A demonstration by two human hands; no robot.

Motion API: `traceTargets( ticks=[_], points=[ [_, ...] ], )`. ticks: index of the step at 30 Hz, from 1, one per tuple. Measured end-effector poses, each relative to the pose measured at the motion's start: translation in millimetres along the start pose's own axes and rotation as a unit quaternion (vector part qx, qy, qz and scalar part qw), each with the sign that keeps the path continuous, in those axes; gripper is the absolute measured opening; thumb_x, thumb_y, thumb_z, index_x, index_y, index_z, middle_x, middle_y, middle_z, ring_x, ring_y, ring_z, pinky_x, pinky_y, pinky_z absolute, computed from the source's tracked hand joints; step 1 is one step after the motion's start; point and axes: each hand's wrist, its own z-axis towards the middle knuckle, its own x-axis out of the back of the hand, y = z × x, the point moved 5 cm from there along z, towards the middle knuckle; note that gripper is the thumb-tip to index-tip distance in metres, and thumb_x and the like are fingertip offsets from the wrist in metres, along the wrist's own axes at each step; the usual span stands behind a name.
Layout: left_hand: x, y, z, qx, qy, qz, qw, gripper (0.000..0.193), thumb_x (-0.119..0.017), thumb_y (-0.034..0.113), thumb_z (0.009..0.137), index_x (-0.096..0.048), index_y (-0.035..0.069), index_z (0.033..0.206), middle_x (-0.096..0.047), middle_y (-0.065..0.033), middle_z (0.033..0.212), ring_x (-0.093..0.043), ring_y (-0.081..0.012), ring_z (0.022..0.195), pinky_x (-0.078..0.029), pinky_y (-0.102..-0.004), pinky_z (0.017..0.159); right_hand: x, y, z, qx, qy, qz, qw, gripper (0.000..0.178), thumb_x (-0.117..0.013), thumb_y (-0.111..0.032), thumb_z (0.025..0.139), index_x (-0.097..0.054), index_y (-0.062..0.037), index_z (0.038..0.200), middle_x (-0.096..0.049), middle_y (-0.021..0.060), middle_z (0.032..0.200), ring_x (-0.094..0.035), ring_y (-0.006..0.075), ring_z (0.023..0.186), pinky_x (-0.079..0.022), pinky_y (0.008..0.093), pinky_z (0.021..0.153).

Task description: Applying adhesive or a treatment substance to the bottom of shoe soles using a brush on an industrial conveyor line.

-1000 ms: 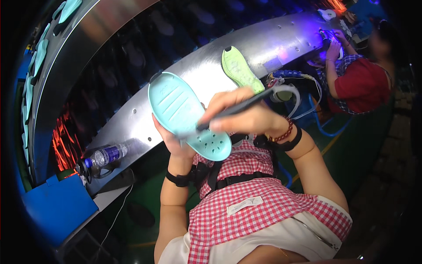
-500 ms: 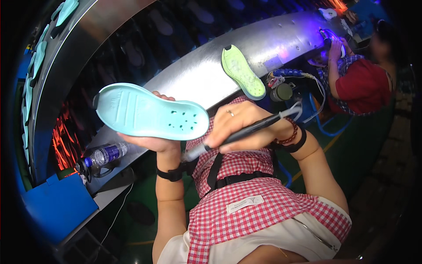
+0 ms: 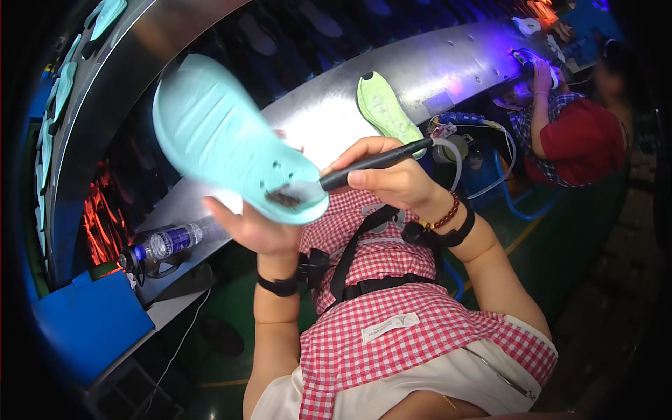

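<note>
A metal table [image 3: 423, 70] curves from nine o'clock to two, mirror-bright, above a green floor [image 3: 220, 367] at seven; on it lie a green sole [image 3: 387, 110] at one and a clear bottle [image 3: 170, 242] at nine; a blue box [image 3: 94, 315] sits at eight, a seated co-worker [image 3: 584, 140] between two and three.

The teal sole [image 3: 220, 129], raised at ten, hides some tabletop and the left hand's [image 3: 260, 227] fingers, so its grip cannot be told; the right hand [image 3: 392, 178] pinches a black-handled brush [image 3: 371, 166], bristles on the toe.
</note>
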Motion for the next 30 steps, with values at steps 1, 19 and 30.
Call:
traceTargets(
  ticks=[1,19,30],
  points=[
    [-1,-10,-10,0.05,-0.049,-0.08,0.994,0.072,-0.03,0.059,0.086,-0.028,0.007,0.136,-0.038,-0.0185,0.132,-0.05,-0.0358,0.107,-0.044,-0.0487,0.087,-6,2,1,0.01,0.024,0.027,0.999,0.017,-0.065,-0.005,0.077,-0.064,0.0008,0.093,-0.065,0.0093,0.089,-0.06,0.0114,0.079,-0.049,0.0219,0.069],
    [24,-4,-6,0.386,-0.157,0.142,0.898,0.049,-0.04,0.03,0.09,-0.041,-0.005,0.124,-0.056,-0.0184,0.11,-0.059,-0.0241,0.096,-0.047,-0.0348,0.085,-35,-46,-5,0.067,-0.289,-0.424,0.856,0.02,-0.065,-0.003,0.075,-0.064,0.0006,0.094,-0.065,0.0131,0.093,-0.064,0.0218,0.085,-0.05,0.0288,0.075],
    [39,16,-7,0.388,-0.208,0.266,0.857,0.059,-0.047,0.033,0.085,-0.038,-0.007,0.127,-0.052,-0.0183,0.119,-0.052,-0.0226,0.107,-0.04,-0.031,0.091,-23,-55,-2,0.004,-0.332,-0.422,0.843,0.017,-0.064,-0.001,0.075,-0.064,0.001,0.092,-0.064,0.0163,0.097,-0.063,0.0274,0.092,-0.05,0.0329,0.079]
  ],
)
